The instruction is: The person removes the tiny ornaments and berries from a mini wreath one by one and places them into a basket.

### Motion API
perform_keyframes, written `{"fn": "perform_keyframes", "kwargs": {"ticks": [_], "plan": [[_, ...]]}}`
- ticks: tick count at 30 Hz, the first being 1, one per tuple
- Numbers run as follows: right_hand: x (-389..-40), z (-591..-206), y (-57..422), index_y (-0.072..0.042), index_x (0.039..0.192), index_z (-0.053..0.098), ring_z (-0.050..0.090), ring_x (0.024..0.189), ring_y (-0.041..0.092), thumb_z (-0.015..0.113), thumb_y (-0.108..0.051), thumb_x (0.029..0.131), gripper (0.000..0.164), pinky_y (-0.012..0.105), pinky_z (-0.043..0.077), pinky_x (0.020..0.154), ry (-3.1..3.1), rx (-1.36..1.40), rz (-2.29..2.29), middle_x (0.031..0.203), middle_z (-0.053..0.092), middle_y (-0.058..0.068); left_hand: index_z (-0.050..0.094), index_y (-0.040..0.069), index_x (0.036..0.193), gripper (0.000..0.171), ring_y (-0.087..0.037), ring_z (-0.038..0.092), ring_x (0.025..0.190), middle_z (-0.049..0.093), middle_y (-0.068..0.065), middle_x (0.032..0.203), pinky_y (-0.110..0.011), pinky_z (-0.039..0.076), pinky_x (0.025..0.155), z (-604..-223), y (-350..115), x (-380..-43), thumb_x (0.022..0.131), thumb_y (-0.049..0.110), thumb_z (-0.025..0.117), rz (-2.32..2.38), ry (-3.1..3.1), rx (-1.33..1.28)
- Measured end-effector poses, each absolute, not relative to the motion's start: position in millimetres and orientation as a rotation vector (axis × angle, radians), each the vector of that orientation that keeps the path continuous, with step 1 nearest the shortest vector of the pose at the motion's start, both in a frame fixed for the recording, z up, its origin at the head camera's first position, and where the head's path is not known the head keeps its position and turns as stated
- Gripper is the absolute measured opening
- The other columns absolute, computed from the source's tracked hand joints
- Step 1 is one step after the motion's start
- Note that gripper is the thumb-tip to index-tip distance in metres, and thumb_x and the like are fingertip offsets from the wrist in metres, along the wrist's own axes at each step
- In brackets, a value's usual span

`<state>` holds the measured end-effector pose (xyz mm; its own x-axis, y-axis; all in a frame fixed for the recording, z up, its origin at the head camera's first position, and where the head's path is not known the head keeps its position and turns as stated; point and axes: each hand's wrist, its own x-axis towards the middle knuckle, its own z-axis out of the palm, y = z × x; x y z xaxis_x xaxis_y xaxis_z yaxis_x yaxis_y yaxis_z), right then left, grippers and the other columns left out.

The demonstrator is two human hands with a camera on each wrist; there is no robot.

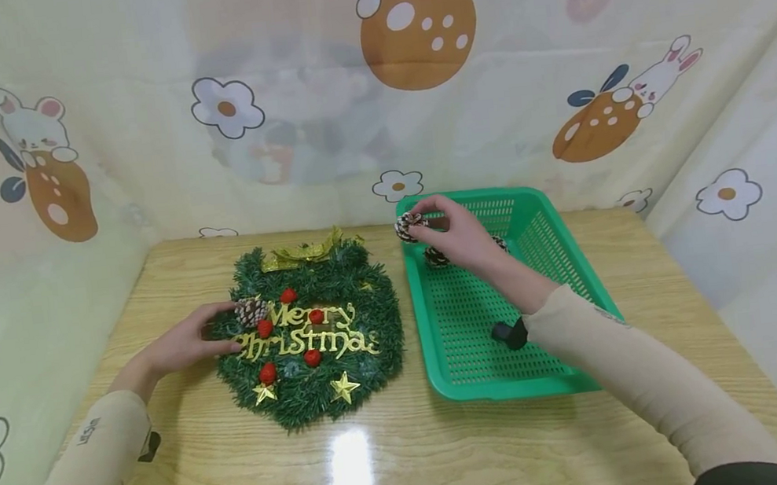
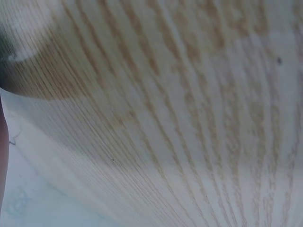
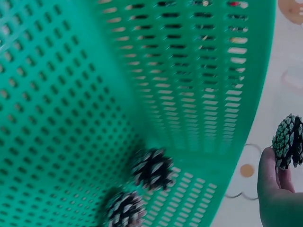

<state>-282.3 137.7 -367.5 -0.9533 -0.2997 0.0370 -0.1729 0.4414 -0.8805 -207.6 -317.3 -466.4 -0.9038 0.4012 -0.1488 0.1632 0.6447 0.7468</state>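
Note:
My right hand [image 1: 455, 235] pinches a white-tipped pine cone [image 1: 410, 227] between thumb and fingers, over the far left corner of a green plastic basket [image 1: 433, 364]. In the right wrist view the held pine cone [image 3: 288, 142] is partly cut off by the edge. Two more pine cones [image 3: 154, 169] lie in the basket. My left hand [image 1: 189, 341] rests at the left edge of a green Christmas wreath [image 1: 373, 299], thumb and fingers spread apart on it. Beside those fingers, a pine cone [image 1: 251, 311] sits on the wreath. The left wrist view shows mostly tabletop.
Gold "Merry Christmas" lettering [image 1: 321, 340], red berries [image 1: 268, 373], gold stars [image 1: 344, 388] and a gold bow [image 1: 300, 255] decorate the wreath. It lies flat on a wooden table [image 1: 243, 479], left of the basket. A patterned curtain [image 1: 319, 123] hangs behind the table.

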Motion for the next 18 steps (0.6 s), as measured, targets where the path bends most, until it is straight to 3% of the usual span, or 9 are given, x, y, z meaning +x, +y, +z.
{"fn": "perform_keyframes", "kwargs": {"ticks": [5,12,18], "plan": [[-284,-374,152,-0.017,0.127,0.055,0.052,0.126,0.024,0.065,-0.034,0.094,0.038,0.045,0.048,0.084,2.608,-0.378,-1.493,0.136,0.051,0.002,0.031,0.005,0.151,0.08,-0.049,0.02,0.14,0.023,-0.027,0.154,-0.068,0.021,0.109,-466,-319,-208,0.089,0.031,0.073,1.127,2.564,0.453],[-287,-384,166,-0.013,0.129,0.053,0.051,0.127,0.03,0.064,-0.032,0.095,0.04,0.05,0.048,0.094,2.658,-0.336,-1.404,0.135,0.052,0.008,0.032,0.006,0.151,0.079,-0.049,0.02,0.14,0.023,-0.026,0.155,-0.067,0.023,0.108,-464,-317,-207,0.089,0.031,0.073,1.126,2.557,0.449],[-288,-392,172,-0.011,0.125,0.054,0.053,0.124,0.031,0.064,-0.028,0.095,0.036,0.05,0.049,0.094,2.64,-0.288,-1.362,0.133,0.052,0.01,0.032,0.006,0.151,0.078,-0.048,0.021,0.14,0.024,-0.026,0.154,-0.067,0.025,0.108,-464,-317,-207,0.089,0.031,0.073,1.127,2.553,0.454]]}}
